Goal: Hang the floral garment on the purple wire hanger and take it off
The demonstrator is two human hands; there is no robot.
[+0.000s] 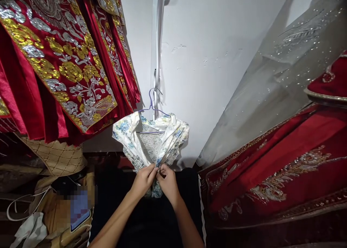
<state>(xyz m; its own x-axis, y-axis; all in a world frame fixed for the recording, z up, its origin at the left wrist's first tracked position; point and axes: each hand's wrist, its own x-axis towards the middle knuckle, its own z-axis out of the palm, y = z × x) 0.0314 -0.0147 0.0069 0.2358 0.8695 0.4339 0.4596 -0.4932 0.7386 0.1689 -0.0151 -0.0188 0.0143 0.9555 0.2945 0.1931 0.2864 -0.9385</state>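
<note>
The thin shirt (169, 141) could slide off its purple hanger (151, 106) if the hands tug too hard, or the cloth could bunch up from too much squeezing. The left hand (145, 177) and right hand (167, 181) pinch its front, side by side. The shirt hangs before the person, its neck beyond the hands and its bottom beneath them.

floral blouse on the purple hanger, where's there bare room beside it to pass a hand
Right side: open white wall between floral blouse and sheer glittery fabric. Crowded: left, beside the red pleated skirt; front, where left hand and right hand pinch the blouse.
</note>
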